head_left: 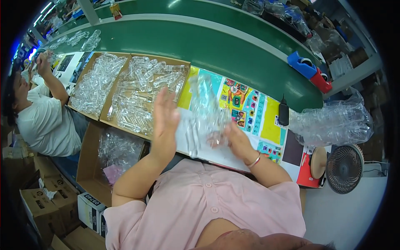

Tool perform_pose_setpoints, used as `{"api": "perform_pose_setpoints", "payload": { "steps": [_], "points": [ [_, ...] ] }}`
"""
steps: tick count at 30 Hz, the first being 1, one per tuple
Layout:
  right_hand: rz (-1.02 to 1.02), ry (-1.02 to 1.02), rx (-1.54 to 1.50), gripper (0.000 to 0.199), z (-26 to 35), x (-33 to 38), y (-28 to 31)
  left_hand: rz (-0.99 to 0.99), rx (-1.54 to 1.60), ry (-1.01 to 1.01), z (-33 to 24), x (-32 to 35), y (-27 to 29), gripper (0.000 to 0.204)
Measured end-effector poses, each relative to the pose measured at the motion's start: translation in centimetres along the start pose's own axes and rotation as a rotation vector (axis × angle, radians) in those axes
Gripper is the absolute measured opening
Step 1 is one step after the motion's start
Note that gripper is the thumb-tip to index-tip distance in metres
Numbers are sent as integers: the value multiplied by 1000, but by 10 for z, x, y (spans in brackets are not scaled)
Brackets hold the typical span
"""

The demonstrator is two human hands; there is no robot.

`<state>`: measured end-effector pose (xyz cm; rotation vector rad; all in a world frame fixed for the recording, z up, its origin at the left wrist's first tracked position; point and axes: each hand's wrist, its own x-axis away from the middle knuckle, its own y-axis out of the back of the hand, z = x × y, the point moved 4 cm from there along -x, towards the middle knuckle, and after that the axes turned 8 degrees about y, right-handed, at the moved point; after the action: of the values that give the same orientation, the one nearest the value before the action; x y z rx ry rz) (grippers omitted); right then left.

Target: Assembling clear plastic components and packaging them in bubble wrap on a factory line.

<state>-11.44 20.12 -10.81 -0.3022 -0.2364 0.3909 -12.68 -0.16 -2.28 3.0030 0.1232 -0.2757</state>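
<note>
Head view looks down on a workbench beside a green conveyor belt (233, 54); two shallow cardboard trays (104, 93) sit side by side at the bench's left, both heaped with clear plastic pieces (141, 93); below them an open cardboard box (89, 162) holds a clear bag with more such pieces; at the far right a bulging clear bag (333, 123) lies by a small fan (343, 168). Between the person's hands stands a clear plastic sleeve (206, 114), long axis near upright, top leaning slightly away, over colourful printed sheets (250, 110); the right hand (235, 141) grips its lower end, fingers closed on it; the left hand (164, 114) is spread flat and wide, palm facing the sleeve, just beside it, holding nothing; a seated co-worker (41, 112) works at the left.
</note>
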Motion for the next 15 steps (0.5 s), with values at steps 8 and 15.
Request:
{"api": "perform_pose_setpoints", "payload": {
  "steps": [8,15],
  "points": [
    [-267,568,700,27,33,-186,157,947,731,-376,-152,36,25,52],
    [-637,338,-147,47,49,-197,173,969,946,-510,-167,38,78,26]
  ]
}}
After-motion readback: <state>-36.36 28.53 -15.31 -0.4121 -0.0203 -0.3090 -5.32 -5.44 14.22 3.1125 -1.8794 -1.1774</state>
